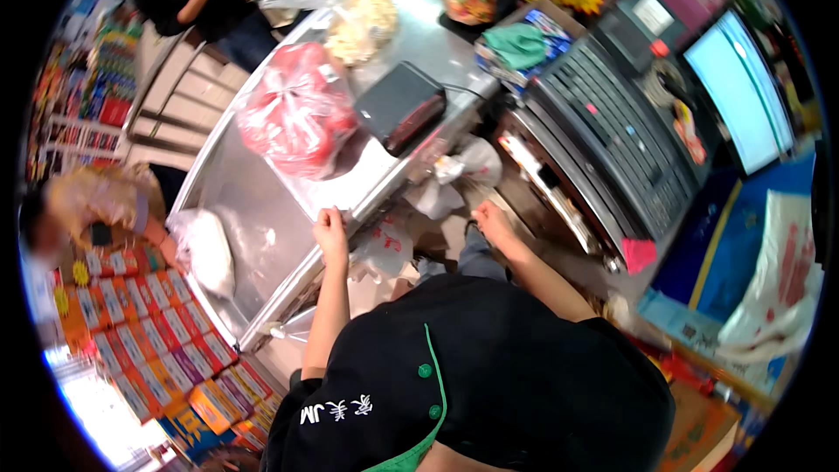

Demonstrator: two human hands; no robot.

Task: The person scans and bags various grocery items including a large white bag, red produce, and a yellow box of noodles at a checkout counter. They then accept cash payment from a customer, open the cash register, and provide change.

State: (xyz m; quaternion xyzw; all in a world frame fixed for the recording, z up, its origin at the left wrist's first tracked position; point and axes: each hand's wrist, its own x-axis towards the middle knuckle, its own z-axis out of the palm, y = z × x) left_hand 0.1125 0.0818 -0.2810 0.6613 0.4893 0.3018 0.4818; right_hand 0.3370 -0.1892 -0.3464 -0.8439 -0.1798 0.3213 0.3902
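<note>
My left hand (331,228) is at the near edge of the metal counter (255,223), fingers curled, close to the scanner's white-lit plate. What it holds, if anything, is too small to tell. Lower and to the right, my right hand (491,219) hangs off the counter with fingers bent; nothing clear shows in it. Beyond my left hand, a knotted clear plastic bag of red produce (298,111) rests on the plate, beside a dark boxy device (401,105). Behind it lies a clear bag of pale yellow food (360,26). A white filled bag (213,252) sits at the counter's left end.
A black cash register keyboard (609,137) and a lit monitor (741,92) stand at right above a cash drawer. White plastic bags (478,160) hang below the counter edge. One person leans at the left end, another stands across. Boxed goods (157,334) fill the lower left.
</note>
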